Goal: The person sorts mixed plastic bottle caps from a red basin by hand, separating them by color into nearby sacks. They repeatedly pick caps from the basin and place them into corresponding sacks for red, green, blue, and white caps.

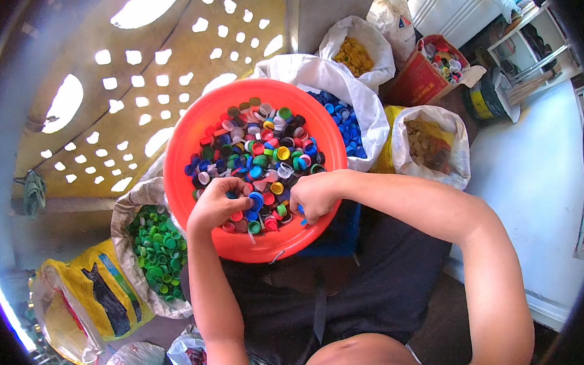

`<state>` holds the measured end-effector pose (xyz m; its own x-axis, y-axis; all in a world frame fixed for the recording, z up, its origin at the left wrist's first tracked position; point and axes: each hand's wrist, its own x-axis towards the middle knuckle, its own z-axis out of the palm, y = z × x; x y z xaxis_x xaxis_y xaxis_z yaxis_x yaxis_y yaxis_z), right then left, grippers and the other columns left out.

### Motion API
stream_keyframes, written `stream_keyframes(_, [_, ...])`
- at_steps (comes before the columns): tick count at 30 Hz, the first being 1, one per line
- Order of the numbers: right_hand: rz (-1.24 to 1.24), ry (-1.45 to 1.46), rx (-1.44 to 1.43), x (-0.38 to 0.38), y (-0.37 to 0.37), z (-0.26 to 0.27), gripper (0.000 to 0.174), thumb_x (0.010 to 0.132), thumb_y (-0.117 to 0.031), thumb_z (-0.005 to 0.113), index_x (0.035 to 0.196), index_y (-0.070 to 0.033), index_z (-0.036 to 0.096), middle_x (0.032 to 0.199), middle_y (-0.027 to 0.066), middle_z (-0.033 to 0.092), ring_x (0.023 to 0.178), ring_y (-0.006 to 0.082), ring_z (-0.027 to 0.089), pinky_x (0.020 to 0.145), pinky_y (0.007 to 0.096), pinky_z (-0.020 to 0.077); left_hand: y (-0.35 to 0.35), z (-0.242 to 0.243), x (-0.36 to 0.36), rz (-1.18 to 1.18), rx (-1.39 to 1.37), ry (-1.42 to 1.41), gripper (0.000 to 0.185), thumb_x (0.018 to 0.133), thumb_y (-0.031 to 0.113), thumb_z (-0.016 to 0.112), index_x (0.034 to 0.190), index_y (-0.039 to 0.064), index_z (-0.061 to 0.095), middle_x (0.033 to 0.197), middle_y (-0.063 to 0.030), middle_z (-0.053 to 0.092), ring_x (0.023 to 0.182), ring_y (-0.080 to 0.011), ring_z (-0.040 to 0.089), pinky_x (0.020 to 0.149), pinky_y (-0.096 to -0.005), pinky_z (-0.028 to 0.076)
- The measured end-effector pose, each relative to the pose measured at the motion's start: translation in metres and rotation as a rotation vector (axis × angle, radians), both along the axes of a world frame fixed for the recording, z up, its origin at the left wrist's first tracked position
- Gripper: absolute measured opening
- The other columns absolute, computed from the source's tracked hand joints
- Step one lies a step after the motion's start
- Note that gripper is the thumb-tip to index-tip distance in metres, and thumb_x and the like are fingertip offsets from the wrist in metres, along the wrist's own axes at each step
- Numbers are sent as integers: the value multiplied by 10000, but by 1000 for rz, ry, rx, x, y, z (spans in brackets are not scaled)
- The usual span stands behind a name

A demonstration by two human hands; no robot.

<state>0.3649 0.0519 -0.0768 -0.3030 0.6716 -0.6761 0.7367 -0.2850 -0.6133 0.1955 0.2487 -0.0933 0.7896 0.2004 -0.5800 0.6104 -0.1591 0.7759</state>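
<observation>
A wide orange-red plastic basin (183,124) in front of me holds a heap of mixed bottle caps (249,145) in many colours. Over its near left part, my left hand (217,203) pinches a blue bottle cap (256,201) between thumb and fingers. My right hand (317,195) is at the basin's near right side, fingers curled downward. A bit of blue cap (301,208) shows among those fingers; the rest of it is hidden by the hand. A yellow cap (277,188) and a green cap (281,210) lie between my two hands.
White sacks hold blue caps (340,114), yellow caps (353,56) and brownish caps (422,144). Left of the basin, a sack holds green caps (158,256) beside a yellow sack (113,289). A red cardboard box (416,77) of mixed caps stands at the upper right.
</observation>
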Motion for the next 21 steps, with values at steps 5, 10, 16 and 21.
stream_keyframes(5, [-457,416,-144,14,-8,-8,194,706,-143,749,863,-43,695,688,92,658,553,178,637,519,331,506,1,1,5,23,-35,-74,174,785,122,792,864,36,664,758,21,615,694,-61,567,620,-250,468])
stream_keyframes(10, [-1202,968,264,80,-40,-1,218,664,-42,727,872,-23,666,724,88,663,541,144,618,494,265,499,0,2,9,0,47,-112,156,766,81,769,862,21,662,777,15,622,726,-66,569,662,-256,472])
stream_keyframes(16, [-1624,597,369,157,-77,-26,286,754,-135,732,1025,-89,653,812,31,664,574,117,624,464,234,416,-3,9,14,15,37,-101,126,773,54,755,841,21,654,754,26,600,697,-56,551,635,-244,457])
stream_keyframes(21, [-1725,-69,-122,166,-60,-99,476,793,-355,771,1191,-121,659,1094,74,728,850,306,718,665,466,567,-7,13,18,7,30,-152,119,778,49,753,833,22,652,754,32,601,665,-37,537,604,-238,447])
